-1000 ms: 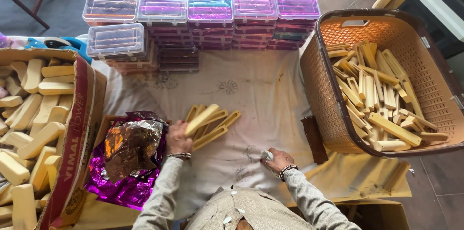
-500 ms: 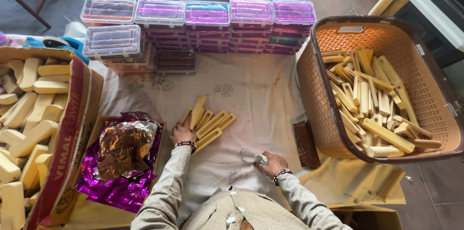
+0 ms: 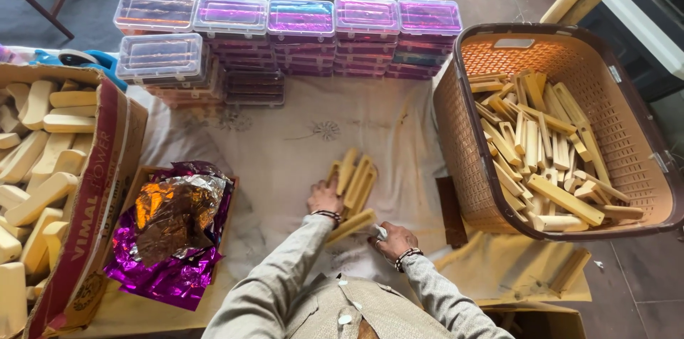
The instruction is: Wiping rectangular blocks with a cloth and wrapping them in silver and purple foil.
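My left hand (image 3: 325, 198) rests on a small bunch of pale yellow wooden sticks (image 3: 354, 181) lying on the white embroidered cloth (image 3: 299, 139), its fingers gripping the near ends. One stick (image 3: 350, 226) lies loose just below that hand. My right hand (image 3: 390, 238) sits on the cloth close to my body, closed around a small white object (image 3: 380, 233) that I cannot identify. Both wrists wear dark bead bracelets.
A brown plastic basket (image 3: 456, 118) with several wooden sticks stands at the right. Stacks of clear lidded boxes (image 3: 299, 32) line the far edge. A cardboard box (image 3: 100, 189) of pale blocks is at the left, beside crumpled purple foil (image 3: 171, 239).
The bunch of sticks and my left hand have drawn closer to my body. My right hand has shifted left toward the sticks. The camera view has shifted slightly.
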